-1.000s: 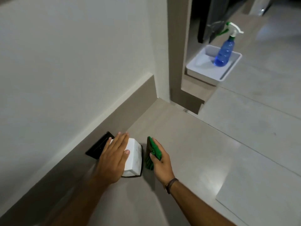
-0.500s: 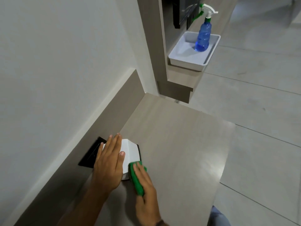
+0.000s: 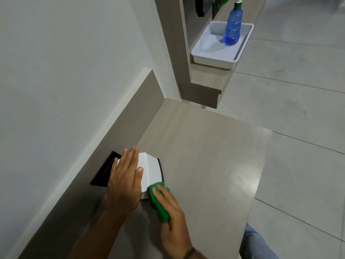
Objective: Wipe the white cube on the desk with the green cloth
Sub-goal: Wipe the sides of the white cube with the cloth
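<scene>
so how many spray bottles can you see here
1. The blue bottle stands upright in the white tray on the ledge at the far right, well beyond the desk. Its top is cut off by the picture's edge; none other shows.

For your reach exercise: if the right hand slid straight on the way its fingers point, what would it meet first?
The right hand, pressing the cloth, points up-left at the cube. It would meet the cube's near face at once; the cloth seems to touch it already, though depth is unclear.

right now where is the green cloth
In the head view, lower centre: the green cloth is under the right hand, pressed against the white cube's near side.
</scene>
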